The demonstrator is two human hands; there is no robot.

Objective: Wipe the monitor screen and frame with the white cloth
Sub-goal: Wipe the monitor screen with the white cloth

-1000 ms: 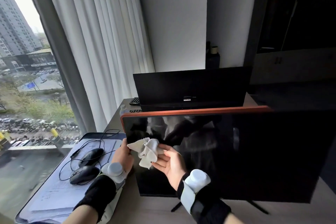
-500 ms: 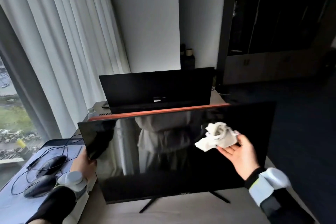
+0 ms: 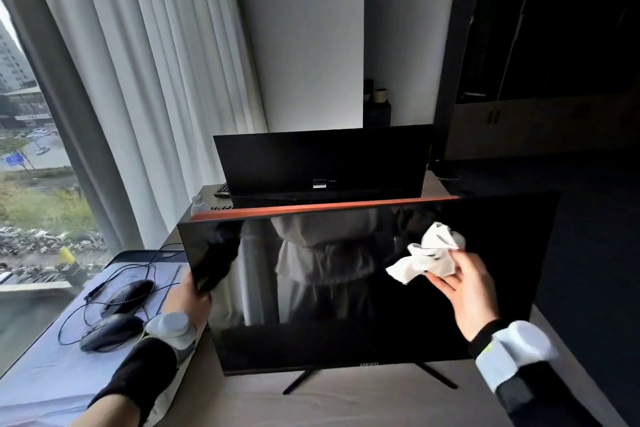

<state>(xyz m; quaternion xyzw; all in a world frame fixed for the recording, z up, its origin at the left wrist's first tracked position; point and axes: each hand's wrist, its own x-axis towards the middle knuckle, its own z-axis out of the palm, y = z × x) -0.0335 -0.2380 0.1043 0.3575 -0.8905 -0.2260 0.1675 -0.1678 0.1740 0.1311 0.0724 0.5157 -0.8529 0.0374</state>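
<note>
Head view.

Monitor: black, screen dark and glossy, upright on a thin splayed stand on a grey desk. Orange-red strip along its top edge. Screen reflects a person's pale clothed torso. Small logo at the centre of the lower frame, too small to read.

Left hand: grips the monitor's left edge about halfway down, fingers curled around the frame. Black sleeve and a white wrist device behind it.

Right hand: raised in front of the right half of the screen, palm toward the camera, fingers closed on the cloth. Black sleeve and white wristband.

Cloth: white, crumpled, bunched at the right fingertips, over the upper right part of the screen. Whether it touches the glass cannot be told.

Second monitor: black, behind the first, back panel facing the camera, with a small label low on it.

Keyboard: only a corner shows, left of the second monitor.

Two mice: dark, with tangled cables, on a pale mat left of the monitor, near the left hand.

Bottle: clear, only its top seen behind the monitor's upper left corner.

Curtain: white, pleated, beside the window at left.
</note>
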